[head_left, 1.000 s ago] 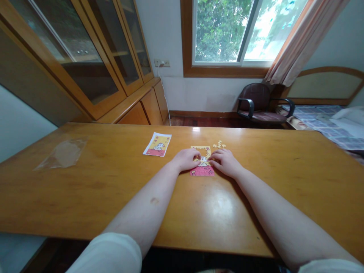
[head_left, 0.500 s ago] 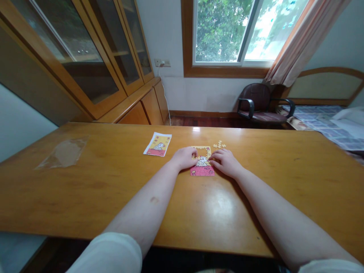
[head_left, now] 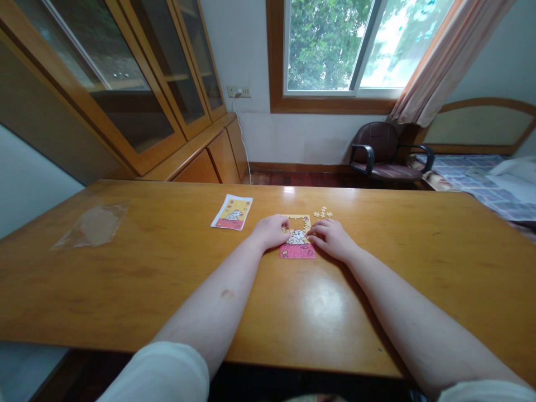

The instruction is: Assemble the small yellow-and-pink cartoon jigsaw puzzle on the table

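Pink-and-yellow rectangular jigsaw lying flat
Left hand and right hand flanking it; cannot tell whether fingers are grasping.

The window glows bright, and glare spots the tabletop.

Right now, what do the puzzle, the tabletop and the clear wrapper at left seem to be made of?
Puzzle: probably printed cardboard, from its flat, interlocking pieces; finish too small to judge.
Tabletop: wood or veneer, glossy, given its brown tone and bright reflections.
Clear wrapper: likely thin, shiny plastic film, being see-through and wrinkled.
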Demonstrator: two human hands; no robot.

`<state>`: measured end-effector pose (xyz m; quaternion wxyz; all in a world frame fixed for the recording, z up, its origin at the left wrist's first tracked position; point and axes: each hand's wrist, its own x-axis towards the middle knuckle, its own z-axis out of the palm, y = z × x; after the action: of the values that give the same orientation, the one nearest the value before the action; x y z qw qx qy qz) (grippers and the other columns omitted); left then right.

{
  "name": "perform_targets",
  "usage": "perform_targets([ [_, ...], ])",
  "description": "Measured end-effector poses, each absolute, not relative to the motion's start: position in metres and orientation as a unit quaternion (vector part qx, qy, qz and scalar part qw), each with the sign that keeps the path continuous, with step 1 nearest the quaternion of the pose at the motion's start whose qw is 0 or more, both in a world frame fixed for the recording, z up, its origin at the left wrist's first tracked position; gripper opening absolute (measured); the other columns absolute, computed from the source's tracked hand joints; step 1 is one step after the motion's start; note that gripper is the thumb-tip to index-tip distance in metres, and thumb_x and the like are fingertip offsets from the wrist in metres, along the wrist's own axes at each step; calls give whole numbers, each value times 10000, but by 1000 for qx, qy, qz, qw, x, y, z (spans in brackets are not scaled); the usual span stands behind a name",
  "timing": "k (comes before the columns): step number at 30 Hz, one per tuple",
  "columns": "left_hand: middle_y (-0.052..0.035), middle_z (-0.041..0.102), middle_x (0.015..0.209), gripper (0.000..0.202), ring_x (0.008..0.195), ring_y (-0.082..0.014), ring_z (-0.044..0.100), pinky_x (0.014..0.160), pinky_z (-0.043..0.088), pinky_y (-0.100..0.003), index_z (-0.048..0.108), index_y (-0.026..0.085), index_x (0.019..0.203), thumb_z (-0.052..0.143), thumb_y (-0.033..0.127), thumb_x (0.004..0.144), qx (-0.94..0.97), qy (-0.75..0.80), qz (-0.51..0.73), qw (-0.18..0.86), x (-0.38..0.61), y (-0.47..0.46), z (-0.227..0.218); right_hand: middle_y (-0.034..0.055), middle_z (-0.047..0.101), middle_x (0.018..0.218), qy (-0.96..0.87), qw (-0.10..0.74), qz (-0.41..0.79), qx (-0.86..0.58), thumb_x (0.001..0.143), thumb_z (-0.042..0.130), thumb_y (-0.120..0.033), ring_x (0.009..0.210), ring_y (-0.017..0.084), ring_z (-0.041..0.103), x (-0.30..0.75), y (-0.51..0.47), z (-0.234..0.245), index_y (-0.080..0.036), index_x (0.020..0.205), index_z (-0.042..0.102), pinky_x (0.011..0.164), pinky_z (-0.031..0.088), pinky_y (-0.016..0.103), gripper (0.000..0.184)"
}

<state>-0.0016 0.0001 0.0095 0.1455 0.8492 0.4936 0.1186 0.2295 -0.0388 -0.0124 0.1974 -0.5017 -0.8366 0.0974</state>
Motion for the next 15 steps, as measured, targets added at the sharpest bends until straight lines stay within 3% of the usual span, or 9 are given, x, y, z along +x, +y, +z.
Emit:
perform_targets([
  [15,-28,675,908,227,802,-171,614,704,474,-264,732,232,818,517,185,765,867,457,130,154,-1,1,8,52,691,1000,-840,204,87,-495,896,587,-367,961,219,580,230,-38,-15,-250,930,728,905,389,396,186],
])
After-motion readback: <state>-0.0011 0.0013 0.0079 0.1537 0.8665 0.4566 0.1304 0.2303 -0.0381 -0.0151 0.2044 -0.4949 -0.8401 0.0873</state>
